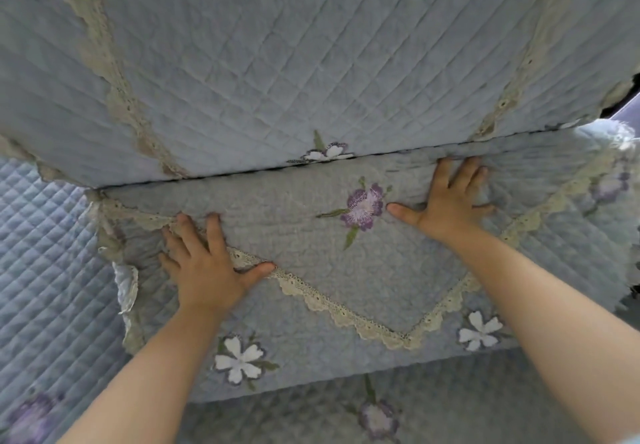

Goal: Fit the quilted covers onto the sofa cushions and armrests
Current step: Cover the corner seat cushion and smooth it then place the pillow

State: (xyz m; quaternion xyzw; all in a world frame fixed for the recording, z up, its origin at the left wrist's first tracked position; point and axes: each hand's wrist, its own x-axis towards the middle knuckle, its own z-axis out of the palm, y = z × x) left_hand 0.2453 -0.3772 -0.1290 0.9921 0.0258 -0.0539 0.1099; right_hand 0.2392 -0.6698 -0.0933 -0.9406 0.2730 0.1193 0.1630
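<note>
Nearest, at the front edge of the seat cushion, the quilted cover [311, 305] hangs over and shows two white flowers [239, 362]. The cover lies flat on top of the seat cushion, with a cream lace trim [346, 308] making a V shape across it. The left hand [204, 267] presses flat on the cover near its left edge, fingers spread, thumb on the lace. The right hand [450, 201] presses flat farther back, fingers spread, fingertips close to the gap under the back cushion [277, 63]. Between the hands is a purple flower [363, 206]. The back cushion wears a similar quilted cover.
</note>
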